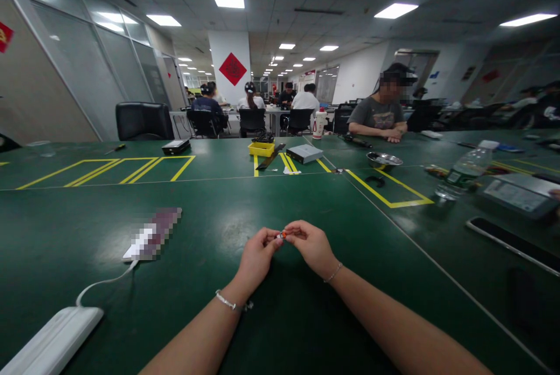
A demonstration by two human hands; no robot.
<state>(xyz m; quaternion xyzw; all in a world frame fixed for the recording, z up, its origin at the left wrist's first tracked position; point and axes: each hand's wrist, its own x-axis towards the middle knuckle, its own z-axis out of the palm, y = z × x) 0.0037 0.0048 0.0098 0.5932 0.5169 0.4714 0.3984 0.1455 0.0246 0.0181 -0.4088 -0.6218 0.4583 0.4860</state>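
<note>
Both of my hands meet above the green table (188,316), holding a tiny orange and whitish piece (283,235) between their fingertips. Its exact kind is too small to make out, and fingers cover part of it. My left hand (257,253) pinches it from the left with thumb and forefinger. From the right, my right hand (311,245) grips it the same way, with its other fingers curled. Each wrist carries a thin silvery bracelet.
Left lies a phone (142,244) cabled to a white power bank (56,340). Beyond my hands are a yellow tray (261,150), a grey metal box (305,154) and a metal bowl (384,160). Right stand a bottle (466,171) and another phone (516,244). A person (378,109) sits across.
</note>
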